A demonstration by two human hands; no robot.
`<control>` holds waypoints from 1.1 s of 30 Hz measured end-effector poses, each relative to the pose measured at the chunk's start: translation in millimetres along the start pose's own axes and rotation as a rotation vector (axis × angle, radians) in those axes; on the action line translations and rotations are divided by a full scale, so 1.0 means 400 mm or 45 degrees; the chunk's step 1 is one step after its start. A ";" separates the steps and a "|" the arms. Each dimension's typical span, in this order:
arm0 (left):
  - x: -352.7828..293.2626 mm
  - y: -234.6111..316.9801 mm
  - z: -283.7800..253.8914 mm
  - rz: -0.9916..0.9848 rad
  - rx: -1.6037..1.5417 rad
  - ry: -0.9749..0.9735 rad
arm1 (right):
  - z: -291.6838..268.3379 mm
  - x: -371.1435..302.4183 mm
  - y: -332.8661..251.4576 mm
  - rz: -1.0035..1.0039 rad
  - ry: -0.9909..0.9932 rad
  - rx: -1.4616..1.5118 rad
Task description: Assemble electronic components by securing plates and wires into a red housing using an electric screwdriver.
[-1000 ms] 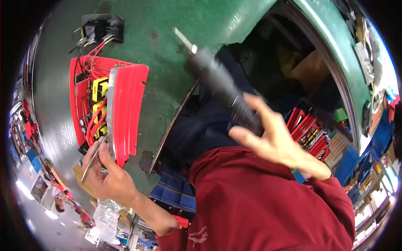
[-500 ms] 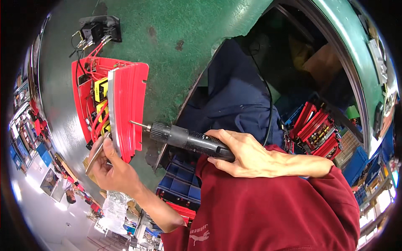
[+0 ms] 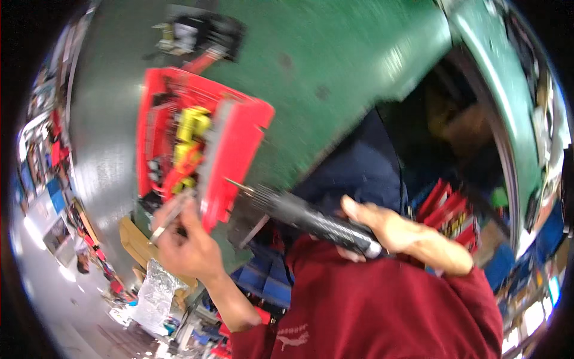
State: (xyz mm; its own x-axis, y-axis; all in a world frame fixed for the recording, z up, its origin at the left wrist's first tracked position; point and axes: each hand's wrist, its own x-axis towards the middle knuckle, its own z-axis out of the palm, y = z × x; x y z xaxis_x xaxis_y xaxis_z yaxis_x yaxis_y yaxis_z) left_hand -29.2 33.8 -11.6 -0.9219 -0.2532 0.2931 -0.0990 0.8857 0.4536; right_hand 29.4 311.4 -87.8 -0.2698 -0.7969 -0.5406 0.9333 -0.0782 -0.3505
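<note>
My right hand point(image 3: 388, 230) is around the back end of a black electric screwdriver point(image 3: 317, 221), thumb raised off its top and fingers underneath. The screwdriver's thin bit points left, in front of the ribbed side of a red metal housing point(image 3: 236, 158); whether they touch I cannot tell. My left hand point(image 3: 191, 248) pinches slim metal tweezers point(image 3: 170, 218) at the housing's near end. Inside the open housing are yellow-wrapped parts point(image 3: 191, 128) and red wires, blurred by motion. A black end panel with sockets point(image 3: 209, 36) lies beyond, joined to it by red wires.
The housing lies on a green worktop point(image 3: 335, 60) with a ragged cut-out edge. Dark blue cloth point(image 3: 365, 161) covers my lap. Below stand blue bins point(image 3: 263, 275), clear plastic wrap point(image 3: 155, 296) and cardboard point(image 3: 137, 242). More red housings point(image 3: 448, 212) are stacked at the right.
The view has swung, so the housing and panel appear farther right and tilted. My right hand has slid toward the screwdriver's back end, its thumb lifting. My left hand keeps the tweezers.
</note>
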 end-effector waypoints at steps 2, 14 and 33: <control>0.008 0.002 -0.005 0.154 0.032 -0.079 | 0.009 -0.005 -0.034 0.011 -0.081 0.146; 0.048 -0.026 -0.013 0.266 -0.363 -0.163 | 0.042 -0.084 -0.113 0.220 0.222 -0.200; 0.028 -0.051 -0.005 0.275 -0.498 -0.153 | 0.088 -0.107 -0.175 0.330 0.292 0.079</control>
State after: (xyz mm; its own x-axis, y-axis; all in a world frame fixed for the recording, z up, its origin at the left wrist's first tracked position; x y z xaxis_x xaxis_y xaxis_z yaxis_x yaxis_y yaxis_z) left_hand -36.8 12.3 -16.0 -0.9450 -0.0115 0.3267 0.2276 0.6941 0.6829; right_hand -16.1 329.7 -13.2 -0.0615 -0.6405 -0.7655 0.9885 0.0672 -0.1357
